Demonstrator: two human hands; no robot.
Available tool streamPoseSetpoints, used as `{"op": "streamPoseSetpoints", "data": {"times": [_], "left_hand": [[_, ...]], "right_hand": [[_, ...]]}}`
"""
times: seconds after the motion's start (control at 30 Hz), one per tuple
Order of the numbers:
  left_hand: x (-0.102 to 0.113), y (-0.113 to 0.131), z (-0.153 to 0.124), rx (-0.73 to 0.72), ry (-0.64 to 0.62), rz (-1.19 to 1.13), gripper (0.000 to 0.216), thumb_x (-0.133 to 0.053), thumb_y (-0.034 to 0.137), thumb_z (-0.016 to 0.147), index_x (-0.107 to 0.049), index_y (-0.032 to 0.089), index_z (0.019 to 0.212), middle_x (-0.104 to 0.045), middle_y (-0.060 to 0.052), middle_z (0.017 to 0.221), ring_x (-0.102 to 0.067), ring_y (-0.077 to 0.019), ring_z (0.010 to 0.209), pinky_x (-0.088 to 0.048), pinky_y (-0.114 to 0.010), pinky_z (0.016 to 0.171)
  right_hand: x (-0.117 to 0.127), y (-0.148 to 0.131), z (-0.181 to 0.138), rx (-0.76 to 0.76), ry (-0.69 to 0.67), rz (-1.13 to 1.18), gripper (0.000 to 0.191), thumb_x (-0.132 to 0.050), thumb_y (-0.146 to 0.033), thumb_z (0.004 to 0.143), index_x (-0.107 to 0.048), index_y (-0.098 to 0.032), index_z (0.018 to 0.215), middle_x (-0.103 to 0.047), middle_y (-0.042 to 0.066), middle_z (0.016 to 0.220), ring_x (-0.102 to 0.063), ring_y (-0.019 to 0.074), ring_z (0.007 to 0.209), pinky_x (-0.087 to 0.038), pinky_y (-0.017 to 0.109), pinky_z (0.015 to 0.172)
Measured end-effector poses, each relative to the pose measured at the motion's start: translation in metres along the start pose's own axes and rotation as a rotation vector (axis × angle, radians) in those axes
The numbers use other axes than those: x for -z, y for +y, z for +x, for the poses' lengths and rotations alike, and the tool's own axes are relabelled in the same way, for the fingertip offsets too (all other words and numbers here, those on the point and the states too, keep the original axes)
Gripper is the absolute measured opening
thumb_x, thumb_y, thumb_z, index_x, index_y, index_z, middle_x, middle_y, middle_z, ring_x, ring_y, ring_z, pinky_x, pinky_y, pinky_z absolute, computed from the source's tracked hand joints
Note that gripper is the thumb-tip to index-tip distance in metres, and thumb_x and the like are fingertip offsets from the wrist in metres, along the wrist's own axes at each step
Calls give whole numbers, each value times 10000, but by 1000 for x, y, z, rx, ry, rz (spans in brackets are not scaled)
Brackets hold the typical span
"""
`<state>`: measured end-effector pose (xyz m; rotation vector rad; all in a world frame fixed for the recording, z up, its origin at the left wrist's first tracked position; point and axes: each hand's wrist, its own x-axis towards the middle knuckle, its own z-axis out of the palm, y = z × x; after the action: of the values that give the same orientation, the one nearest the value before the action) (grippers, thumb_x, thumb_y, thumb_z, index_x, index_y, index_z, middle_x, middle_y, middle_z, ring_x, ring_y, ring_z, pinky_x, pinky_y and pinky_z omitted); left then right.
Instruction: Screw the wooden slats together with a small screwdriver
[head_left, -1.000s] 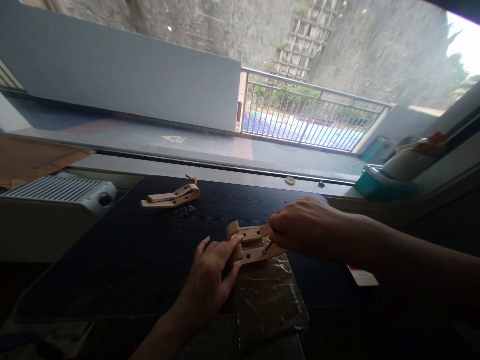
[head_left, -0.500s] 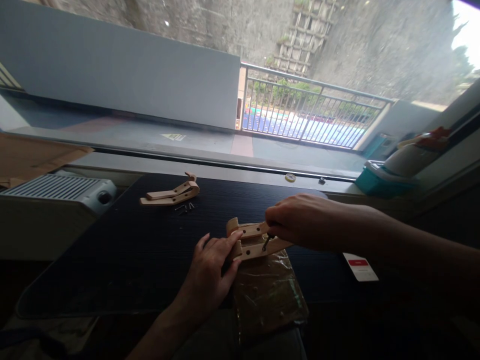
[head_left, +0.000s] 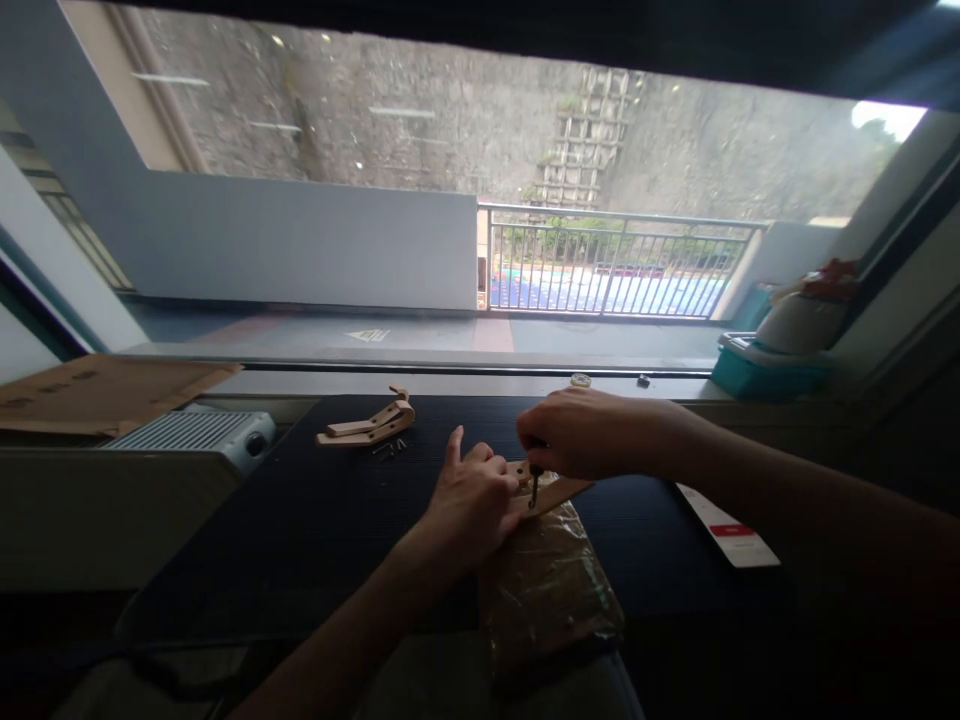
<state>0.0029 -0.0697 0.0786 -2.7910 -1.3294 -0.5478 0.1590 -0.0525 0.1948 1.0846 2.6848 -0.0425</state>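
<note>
My right hand [head_left: 585, 432] is closed around the dark handle of a screwdriver [head_left: 534, 488], its shaft pointing down. The tip meets a hole in a pale wooden piece [head_left: 564, 492], which has several holes. My left hand [head_left: 474, 492] grips the left end of this piece, one finger raised, and covers much of it. Beneath the piece lies a brown package [head_left: 555, 590] wrapped in shiny clear plastic. Farther back on the dark table [head_left: 315, 540], two similar curved wooden pieces [head_left: 373, 425] lie together, with several loose screws [head_left: 390, 448] beside them.
A white and red card [head_left: 731, 532] lies right of my right forearm. On the window sill are a tape roll [head_left: 580, 380], a small dark object [head_left: 643, 381] and a teal box [head_left: 769, 370]. Brown cardboard [head_left: 112, 390] rests by a white heater [head_left: 195, 440] at left.
My left hand has slid right along the wooden piece, covering its curved end and lifting a finger. The screwdriver now stands more upright in the hole. The camera view has tilted.
</note>
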Motion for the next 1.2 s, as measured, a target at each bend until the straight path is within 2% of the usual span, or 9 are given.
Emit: {"op": "streamPoseSetpoints", "data": {"times": [0.03, 0.1, 0.17, 0.3, 0.5, 0.63, 0.87, 1.0, 1.2], "left_hand": [[-2, 1, 5, -3, -43, 3, 78, -600, 223, 767, -673, 237, 791, -679, -22, 822, -564, -250, 928, -143, -666, 1039], [-6, 1, 10, -11, -92, -11, 184, -557, 233, 795, -659, 222, 642, -684, -23, 770, -568, -247, 895, -152, -684, 1018], [-9, 1, 11, -14, -97, -20, 249, -538, 250, 807, -650, 220, 586, -683, -22, 732, -566, -247, 892, -155, -684, 1012], [-9, 1, 7, -18, -87, -35, 240, -556, 280, 794, -663, 229, 586, -673, -21, 695, -561, -250, 904, -152, -682, 1013], [-10, 0, 7, -21, -71, -48, 275, -565, 275, 791, -624, 212, 529, -629, -11, 609, -569, -244, 896, -147, -698, 1003], [-7, 2, 6, -11, -91, -58, 278, -560, 270, 793, -617, 205, 529, -635, -11, 616, -569, -239, 895, -147, -700, 1003], [-7, 1, 6, -8, -95, -81, 280, -560, 293, 804, -644, 220, 547, -647, -12, 646, -567, -239, 895, -139, -703, 1003], [-11, -1, 7, -18, -104, -90, 241, -543, 296, 819, -691, 244, 636, -663, -16, 706, -555, -245, 909, -102, -708, 1002], [-9, -2, 10, 44, -224, -94, 289, -532, 388, 827, -706, 226, 662, -656, -41, 735, -504, -272, 1011, -64, -664, 1033]], "right_hand": [[-3, -1, 0, -19, 24, -5, 199, -459, -185, 831, -643, -123, 790, -608, 44, 684, -437, 109, 576, -295, 251, 543], [-9, -2, -1, -60, 75, -7, 221, -455, -216, 833, -651, -115, 819, -624, 63, 717, -451, 120, 599, -305, 257, 553], [-15, 0, -3, -84, 129, 13, 223, -469, -249, 823, -652, -128, 862, -638, 63, 756, -467, 126, 617, -310, 257, 553], [-24, 6, -7, -54, 207, 100, 251, -512, -291, 795, -635, -166, 975, -646, 37, 800, -489, 124, 632, -316, 243, 535], [-26, 11, -3, -101, 195, 132, 246, -507, -304, 815, -657, -137, 917, -658, 66, 817, -520, 130, 669, -333, 248, 564], [-28, 16, 1, -153, 209, 147, 329, -497, -384, 828, -653, -113, 929, -649, 80, 791, -511, 130, 618, -323, 254, 526], [-26, 19, -3, -70, 178, 258, 242, -484, -289, 825, -644, -158, 951, -650, 41, 840, -525, 105, 648, -357, 238, 566], [-31, 19, -5, -121, 213, 247, 289, -473, -346, 847, -642, -138, 954, -646, 55, 826, -515, 111, 625, -343, 247, 543], [-37, 23, -1, -179, 259, 241, 330, -485, -409, 852, -648, -131, 923, -639, 60, 773, -491, 107, 579, -313, 248, 516]]}}
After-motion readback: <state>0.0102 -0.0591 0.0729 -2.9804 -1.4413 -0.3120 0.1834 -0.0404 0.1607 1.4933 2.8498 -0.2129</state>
